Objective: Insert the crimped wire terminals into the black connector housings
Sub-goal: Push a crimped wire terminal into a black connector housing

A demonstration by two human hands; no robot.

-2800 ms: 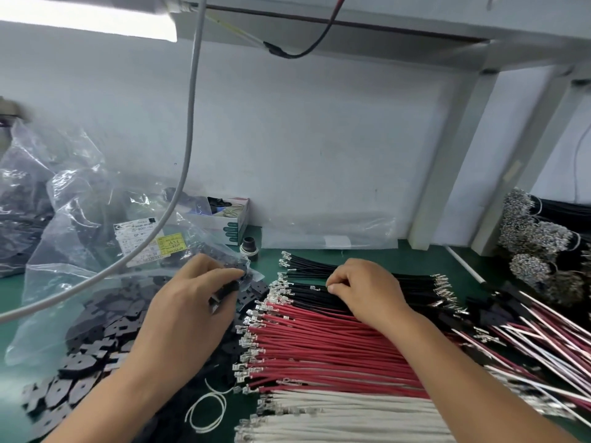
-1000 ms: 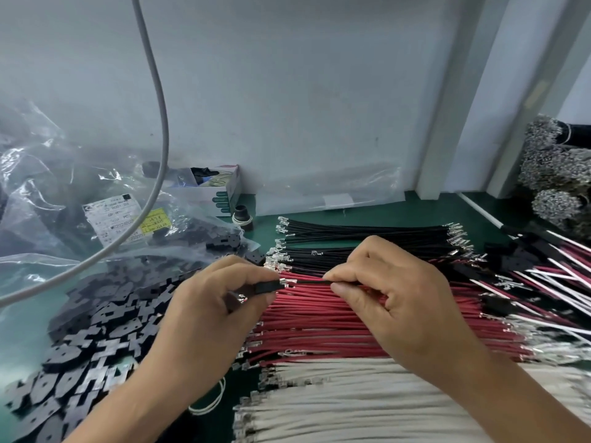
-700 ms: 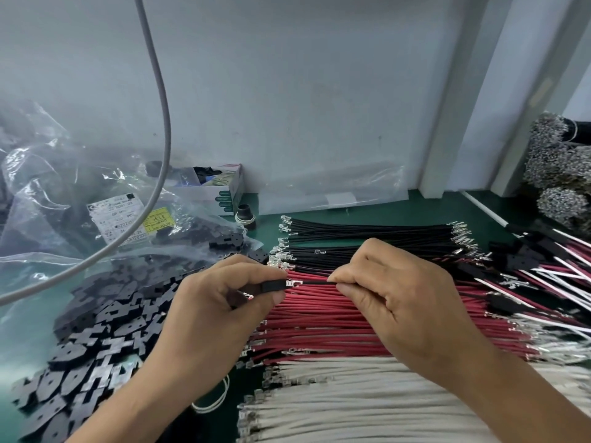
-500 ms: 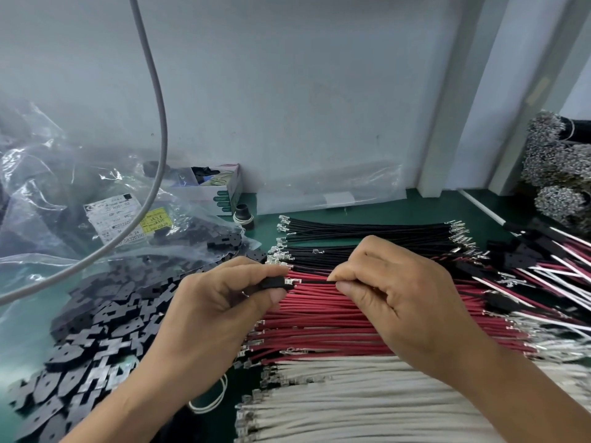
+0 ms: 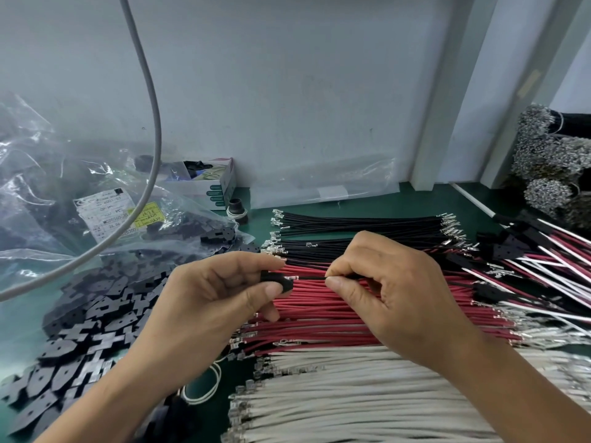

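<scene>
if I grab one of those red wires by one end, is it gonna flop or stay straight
Probably mostly straight: the red wires lie in straight parallel rows, and the black wire in the right hand spans the gap to the housing without sagging. Likely very light, being thin. Its crimped tip looks small and perhaps bendable.

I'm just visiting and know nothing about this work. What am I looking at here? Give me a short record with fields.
left hand: left hand pinches a black connector housing
right hand: right hand pinches a black wire near its metal terminal, which points at the housing
wire piles: black wires farthest, red wires in the middle, white wires nearest
spare housings: heap of black housings at left, partly in a plastic bag
surface: green bench
</scene>
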